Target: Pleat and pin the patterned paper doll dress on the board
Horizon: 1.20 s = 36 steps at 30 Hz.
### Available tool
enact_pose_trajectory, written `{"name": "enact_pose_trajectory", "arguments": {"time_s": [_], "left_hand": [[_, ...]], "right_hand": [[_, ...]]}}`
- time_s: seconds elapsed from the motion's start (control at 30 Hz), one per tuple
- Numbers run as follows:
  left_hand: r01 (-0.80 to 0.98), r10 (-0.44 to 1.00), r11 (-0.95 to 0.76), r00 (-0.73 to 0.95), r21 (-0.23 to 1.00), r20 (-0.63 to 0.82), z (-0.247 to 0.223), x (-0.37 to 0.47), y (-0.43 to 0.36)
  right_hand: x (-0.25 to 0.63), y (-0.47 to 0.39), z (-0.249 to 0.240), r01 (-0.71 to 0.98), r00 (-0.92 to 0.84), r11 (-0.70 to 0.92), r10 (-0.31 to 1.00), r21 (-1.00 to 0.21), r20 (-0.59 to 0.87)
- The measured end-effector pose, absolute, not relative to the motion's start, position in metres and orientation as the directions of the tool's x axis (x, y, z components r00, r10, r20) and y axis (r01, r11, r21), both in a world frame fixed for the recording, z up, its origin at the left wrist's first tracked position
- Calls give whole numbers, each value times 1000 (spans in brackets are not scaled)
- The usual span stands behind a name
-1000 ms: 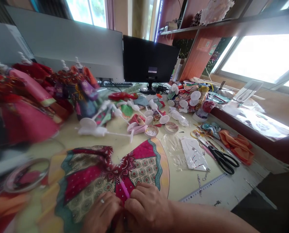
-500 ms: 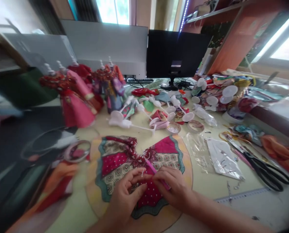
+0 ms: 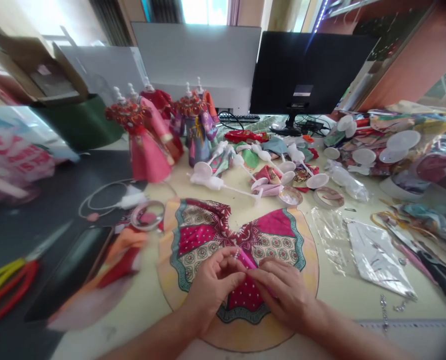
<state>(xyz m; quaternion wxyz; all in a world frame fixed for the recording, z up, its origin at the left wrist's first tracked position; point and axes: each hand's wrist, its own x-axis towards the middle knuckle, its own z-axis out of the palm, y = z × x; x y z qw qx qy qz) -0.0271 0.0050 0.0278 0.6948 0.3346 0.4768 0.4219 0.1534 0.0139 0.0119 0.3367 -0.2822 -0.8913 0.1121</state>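
A doll-sized patchwork skirt (image 3: 204,235) in magenta, cream and maroon lies fanned out on a round yellowish board, with a teal wavy border. Above its middle, my left hand (image 3: 219,280) is closed in a pinch; a short row of tiny white beads (image 3: 237,253) shows at its fingertips. My right hand (image 3: 286,287) is closed around a slim pink pen-like tool (image 3: 247,259), whose upper end points toward the skirt's gathered waist. The fingertips of both hands meet or nearly meet. The lower part of the tool is hidden under my right fingers.
Dressed doll stands (image 3: 150,150) rise at the back left, before two monitors (image 3: 305,75). White plastic stands (image 3: 211,182) and fabric pieces lie behind the board. Scissors with red and yellow handles (image 3: 16,280) are at left. Plastic packets (image 3: 380,257), black-handled scissors and a ruler (image 3: 406,324) lie right.
My view has swung left, so the scene sits further right. My left finger and thumb have come together, and my hands are closer. The pink tool's end has drawn back from the skirt's waist.
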Motion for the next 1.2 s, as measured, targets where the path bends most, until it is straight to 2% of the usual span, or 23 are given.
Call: {"name": "enact_pose_trajectory", "arguments": {"time_s": [0.17,0.33,0.5,0.7,0.93,1.07,1.2], "left_hand": [[-260,920,387,170,885,-352,25,-28,4],[-211,932,352,171,912,-320,24,-29,3],[-204,930,356,170,912,-325,27,-30,4],[-227,928,367,156,902,-338,28,-29,5],[-271,923,383,136,883,-359,27,-31,6],[-275,927,374,131,886,-351,26,-33,8],[-267,935,355,100,896,-341,23,-34,9]], "right_hand": [[151,16,19,411,-645,882,459,-230,610],[149,16,21,418,-665,890,435,-181,607],[149,16,20,437,-657,878,461,-196,597],[150,16,17,470,-625,840,535,-273,568],[155,15,13,460,-596,831,551,-313,584],[158,16,16,415,-575,841,538,-347,616],[162,15,24,375,-563,872,484,-315,670]]}}
